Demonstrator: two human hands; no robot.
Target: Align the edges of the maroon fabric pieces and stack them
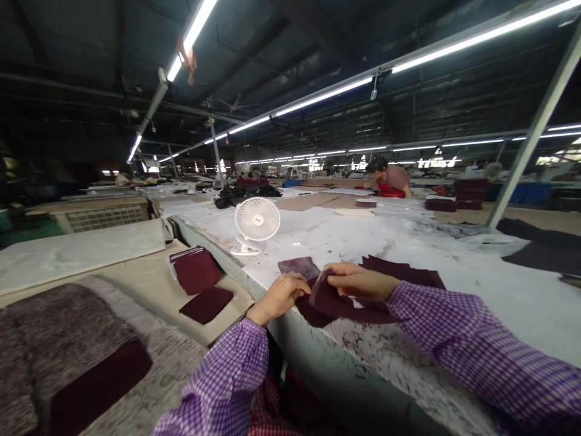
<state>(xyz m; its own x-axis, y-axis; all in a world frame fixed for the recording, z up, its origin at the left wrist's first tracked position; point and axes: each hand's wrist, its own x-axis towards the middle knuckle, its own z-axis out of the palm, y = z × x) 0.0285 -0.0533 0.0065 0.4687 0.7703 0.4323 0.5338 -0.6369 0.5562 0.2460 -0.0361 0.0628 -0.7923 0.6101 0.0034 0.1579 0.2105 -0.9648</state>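
Both hands work on a maroon fabric piece (pixel 329 303) at the near edge of the white-covered table (pixel 408 242). My right hand (pixel 356 280) is closed on its upper part, lifting and folding it over. The fingers of my left hand (pixel 285 295) are closed at the piece's left side, thumb and fingertips together on the cloth. A mottled greyish-maroon piece (pixel 298 266) lies just beyond my hands. Behind my right wrist rests a fanned stack of dark maroon pieces (pixel 408 272), partly hidden by my arm.
A white fan (pixel 257 219) stands on the table. On a lower beige surface to the left lie a stack of maroon pieces (pixel 196 270) and a single maroon piece (pixel 207 304). Mottled fabric (pixel 68 327) fills the near left. Farther off, a person (pixel 394 180) bends over the table. A slanted metal post (pixel 535 133) rises at right.
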